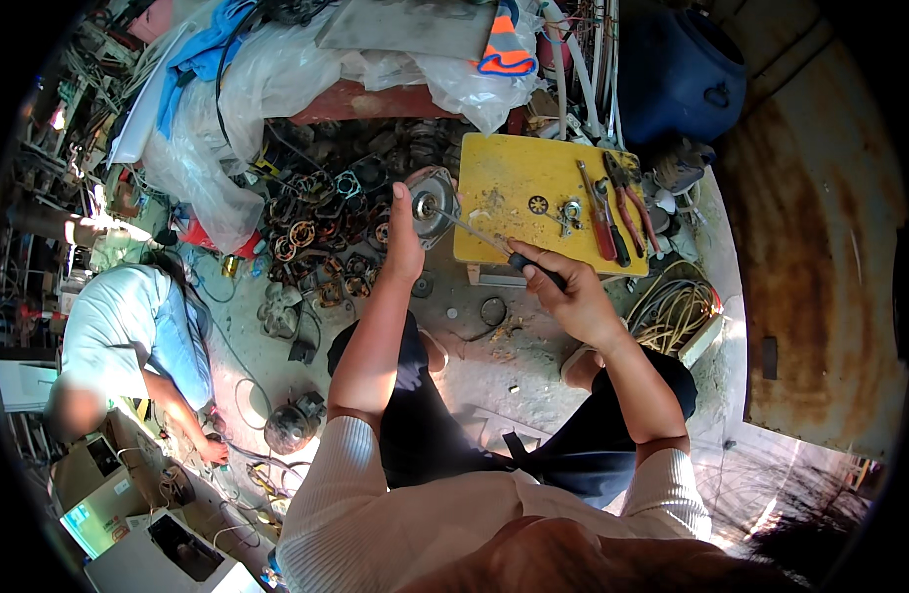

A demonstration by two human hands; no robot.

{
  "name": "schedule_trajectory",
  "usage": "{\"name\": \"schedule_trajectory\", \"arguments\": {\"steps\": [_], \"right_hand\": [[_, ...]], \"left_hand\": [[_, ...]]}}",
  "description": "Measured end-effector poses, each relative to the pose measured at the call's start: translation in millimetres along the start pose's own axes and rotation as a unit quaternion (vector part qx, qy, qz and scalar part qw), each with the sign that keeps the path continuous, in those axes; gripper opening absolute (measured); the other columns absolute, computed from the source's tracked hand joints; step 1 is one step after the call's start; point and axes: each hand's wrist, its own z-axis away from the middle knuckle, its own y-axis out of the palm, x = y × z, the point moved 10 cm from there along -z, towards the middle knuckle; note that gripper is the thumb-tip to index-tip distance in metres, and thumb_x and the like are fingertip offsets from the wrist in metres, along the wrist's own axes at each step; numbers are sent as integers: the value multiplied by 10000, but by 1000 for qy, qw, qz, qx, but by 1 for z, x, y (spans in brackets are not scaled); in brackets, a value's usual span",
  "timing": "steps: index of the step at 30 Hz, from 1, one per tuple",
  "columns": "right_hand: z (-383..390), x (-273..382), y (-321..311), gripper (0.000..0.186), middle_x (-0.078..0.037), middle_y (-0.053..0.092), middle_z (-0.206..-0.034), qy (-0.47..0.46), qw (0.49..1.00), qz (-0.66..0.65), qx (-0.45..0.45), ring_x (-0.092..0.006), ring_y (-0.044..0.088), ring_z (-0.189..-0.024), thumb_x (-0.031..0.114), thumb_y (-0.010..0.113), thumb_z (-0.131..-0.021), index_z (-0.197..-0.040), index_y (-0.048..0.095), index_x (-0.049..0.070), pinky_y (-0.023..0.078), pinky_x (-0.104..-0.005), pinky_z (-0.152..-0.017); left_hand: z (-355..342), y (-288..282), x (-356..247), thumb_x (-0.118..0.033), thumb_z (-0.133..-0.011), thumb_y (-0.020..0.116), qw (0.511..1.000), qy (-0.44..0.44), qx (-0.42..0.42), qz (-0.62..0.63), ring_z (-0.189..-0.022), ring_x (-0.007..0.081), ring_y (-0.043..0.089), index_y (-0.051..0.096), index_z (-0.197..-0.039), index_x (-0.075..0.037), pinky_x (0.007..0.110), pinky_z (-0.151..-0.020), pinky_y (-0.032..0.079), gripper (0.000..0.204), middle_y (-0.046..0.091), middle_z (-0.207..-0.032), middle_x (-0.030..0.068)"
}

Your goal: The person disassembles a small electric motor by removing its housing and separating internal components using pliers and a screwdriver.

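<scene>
My left hand (405, 237) is closed around the edge of a round metal cover (436, 188), a dish-shaped part with a hole in its middle. A screwdriver (494, 243) with a black handle is gripped in my right hand (573, 301). Its slim shaft points up and left, with the tip at the centre of the cover. Both hands are by the left edge of a low yellow table (504, 163). On it lie red-handled pliers (629, 198), a red-handled tool (603, 232), a black-handled tool (620, 240), a small dark spoked ring (538, 205) and a small metal fitting (571, 211).
Left of the table spreads a heap of metal motor parts (326, 212). A coil of cable (672, 306) lies at the right, below a blue barrel (677, 74). Another person (128, 326) bends down at the left, near open boxes (168, 558). A rounded motor part (291, 425) sits on the floor.
</scene>
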Motion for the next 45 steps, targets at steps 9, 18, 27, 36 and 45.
{"name": "schedule_trajectory", "arguments": {"steps": [9, 18, 27, 36, 45], "right_hand": [[13, 9, 49, 435, -228, 675, -1043, -63, 988, 119, -70, -324, 689, -854, 56, 625, -936, -1367, 584, 105, 535, -335, -773], [-6, -24, 40, 399, -61, 670, -1060, 146, 954, -255, 65, -97, 632, -805, 187, 537, -1026, -1412, 482, 100, 467, -222, -620], [-4, 11, 16, 385, -63, 659, -1074, 58, 993, -98, 38, -127, 633, -833, 78, 550, -994, -1376, 509, 108, 505, -262, -779], [0, 20, 27, 361, -39, 657, -966, 87, 987, -111, 71, -80, 604, -759, 127, 548, -1011, -1372, 539, 134, 492, -231, -665], [2, 4, 31, 398, -8, 600, -856, 180, 931, -291, 124, -46, 508, -662, 194, 531, -1033, -1428, 516, 142, 344, -167, -498]], "left_hand": [[-3, -17, -2, -690, -989, 280, 989, 9, -128, 78, -1039, 316, 671, 584, -1235, 7, 419, -938, 517, 799, 662, -1158, 161], [-10, -9, 11, -781, -885, 404, 931, -111, -66, 341, -1124, 374, 596, 626, -1200, -27, 504, -1003, 461, 846, 660, -1167, 176], [-12, -2, -14, -763, -921, 343, 955, -26, -15, 296, -1088, 384, 623, 615, -1219, -2, 488, -1017, 468, 862, 663, -1166, 192], [-10, -5, -30, -783, -928, 257, 985, 39, -32, 163, -1064, 335, 655, 557, -1284, 6, 442, -937, 520, 916, 654, -1184, 173], [-6, 1, -37, -800, -918, 221, 985, 50, 31, 159, -1067, 369, 657, 521, -1329, 16, 449, -928, 527, 962, 642, -1204, 194]]}}
